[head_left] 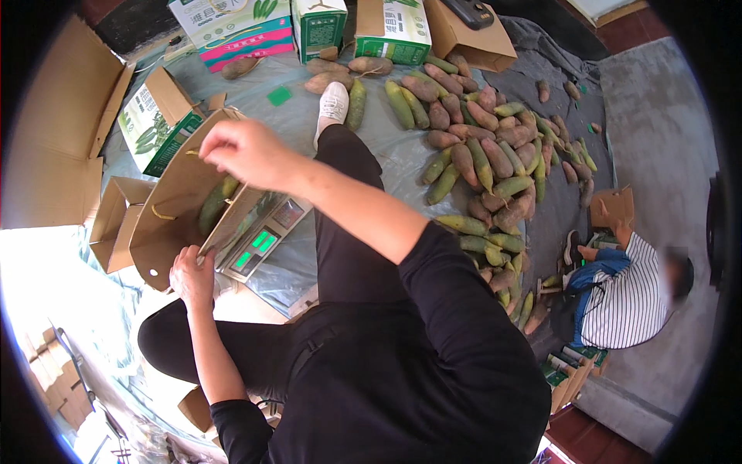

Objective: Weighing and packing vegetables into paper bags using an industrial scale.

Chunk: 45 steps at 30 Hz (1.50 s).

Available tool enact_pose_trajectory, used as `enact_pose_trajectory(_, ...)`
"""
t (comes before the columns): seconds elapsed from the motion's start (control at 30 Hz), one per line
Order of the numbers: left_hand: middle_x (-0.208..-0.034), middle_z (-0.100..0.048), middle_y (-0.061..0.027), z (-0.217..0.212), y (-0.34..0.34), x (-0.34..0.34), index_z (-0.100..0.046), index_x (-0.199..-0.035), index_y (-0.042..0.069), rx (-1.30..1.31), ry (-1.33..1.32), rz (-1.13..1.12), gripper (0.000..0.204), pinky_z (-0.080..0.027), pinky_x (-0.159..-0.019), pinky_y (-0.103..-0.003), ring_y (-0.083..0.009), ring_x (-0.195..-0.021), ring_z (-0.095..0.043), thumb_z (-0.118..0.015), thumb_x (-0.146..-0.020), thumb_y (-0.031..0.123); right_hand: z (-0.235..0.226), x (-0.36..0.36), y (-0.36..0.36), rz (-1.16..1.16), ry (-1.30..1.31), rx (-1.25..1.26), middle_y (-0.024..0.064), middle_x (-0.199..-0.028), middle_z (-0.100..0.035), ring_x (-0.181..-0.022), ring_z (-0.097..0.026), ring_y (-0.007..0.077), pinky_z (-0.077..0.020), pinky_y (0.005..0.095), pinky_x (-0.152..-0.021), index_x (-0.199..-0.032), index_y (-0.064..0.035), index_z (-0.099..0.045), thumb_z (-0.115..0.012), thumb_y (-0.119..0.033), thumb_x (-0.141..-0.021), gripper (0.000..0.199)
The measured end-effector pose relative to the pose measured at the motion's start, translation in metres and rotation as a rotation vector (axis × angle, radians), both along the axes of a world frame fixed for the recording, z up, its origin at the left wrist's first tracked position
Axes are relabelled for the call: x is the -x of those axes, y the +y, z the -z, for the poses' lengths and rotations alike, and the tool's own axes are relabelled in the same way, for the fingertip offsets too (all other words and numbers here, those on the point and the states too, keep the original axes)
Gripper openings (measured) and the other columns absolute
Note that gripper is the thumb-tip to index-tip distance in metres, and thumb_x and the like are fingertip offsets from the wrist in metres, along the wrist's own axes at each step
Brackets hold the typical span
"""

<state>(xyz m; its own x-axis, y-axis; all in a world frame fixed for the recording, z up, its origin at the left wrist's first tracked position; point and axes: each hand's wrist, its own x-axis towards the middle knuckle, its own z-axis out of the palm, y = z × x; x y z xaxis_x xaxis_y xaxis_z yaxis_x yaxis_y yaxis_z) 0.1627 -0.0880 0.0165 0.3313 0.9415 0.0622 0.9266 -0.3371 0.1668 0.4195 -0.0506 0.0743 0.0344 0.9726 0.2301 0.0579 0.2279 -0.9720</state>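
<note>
An open brown cardboard box [166, 224] with yellow cord handles stands at my left, up against a digital scale [287, 213] with lit green displays. Whether the box rests on the scale I cannot tell. Inside lies a long green root vegetable [218, 203] that looks like a radish. My left hand [192, 278] grips the box's near wall, thumb over the edge. Above the box's far end is my right hand [246, 155], its fingers curled together and slightly blurred. A yellow cord shows beside the fingertips; whether they hold anything is hidden.
A large heap of green and reddish-brown radishes [498, 155] lies on sheeting to the right. Printed cartons [321, 31] line the far side, and another printed carton [154, 124] stands beyond my box. At far right sits a person in a striped shirt [630, 298].
</note>
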Motion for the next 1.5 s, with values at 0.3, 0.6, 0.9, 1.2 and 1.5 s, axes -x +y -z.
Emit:
enact_pose_trajectory(0.3,-0.079,-0.059,-0.0099,0.007,-0.001,0.003,-0.058,-0.076,0.005,0.014,0.039,-0.01,0.022,-0.044,-0.067,-0.042,-0.0312,-0.078,-0.058,-0.067,-0.074,0.025,0.112,-0.186,-0.123,0.616,0.072,0.437,0.0017,-0.079,-0.062,-0.066,-0.055,0.0081,-0.0441,0.0219,-0.057,-0.092,-0.0043,-0.062,-0.059,-0.01,-0.084,0.011)
enact_pose_trajectory(0.6,-0.076,-0.058,-0.0125,0.009,0.0,0.024,-0.057,-0.076,0.002,-0.02,-0.004,-0.004,0.02,-0.044,-0.066,-0.041,-0.0321,-0.075,-0.058,-0.067,-0.074,0.02,0.317,-0.227,-0.361,-0.209,-1.351,1.256,0.0082,-0.066,-0.06,-0.053,-0.057,0.0175,-0.0431,0.0302,-0.045,-0.076,-0.0038,-0.061,-0.057,-0.007,-0.077,0.005)
enact_pose_trajectory(0.9,-0.075,-0.058,-0.0132,0.037,0.005,-0.013,-0.057,-0.075,0.002,0.032,-0.105,0.061,0.021,-0.043,-0.066,-0.04,-0.0325,-0.075,-0.057,-0.067,-0.075,0.021,0.375,-0.233,-0.469,0.34,-1.305,1.188,0.012,-0.084,-0.064,-0.083,-0.063,0.0245,-0.0503,0.0366,-0.069,-0.085,-0.0074,-0.064,-0.052,-0.009,-0.079,0.013)
enact_pose_trajectory(1.2,-0.073,-0.056,-0.0129,0.025,0.004,0.004,-0.056,-0.075,0.002,-0.002,-0.033,-0.001,0.022,-0.043,-0.063,-0.041,-0.0332,-0.072,-0.056,-0.067,-0.073,0.021,0.283,-0.229,-0.321,0.093,-1.356,1.297,0.0059,-0.125,-0.047,-0.116,-0.045,0.0256,-0.0445,0.0406,-0.088,-0.12,-0.0125,-0.048,-0.052,-0.01,-0.081,0.039)
enact_pose_trajectory(1.5,-0.073,-0.057,-0.0121,0.009,0.002,-0.01,-0.057,-0.074,0.003,-0.002,-0.005,-0.038,0.019,-0.044,-0.065,-0.04,-0.0322,-0.074,-0.057,-0.067,-0.071,0.02,0.304,-0.235,-0.332,-0.171,-1.541,1.211,0.0017,-0.125,-0.048,-0.118,-0.043,0.0223,-0.0379,0.0458,-0.091,-0.124,-0.0163,-0.047,-0.048,-0.017,-0.086,0.038)
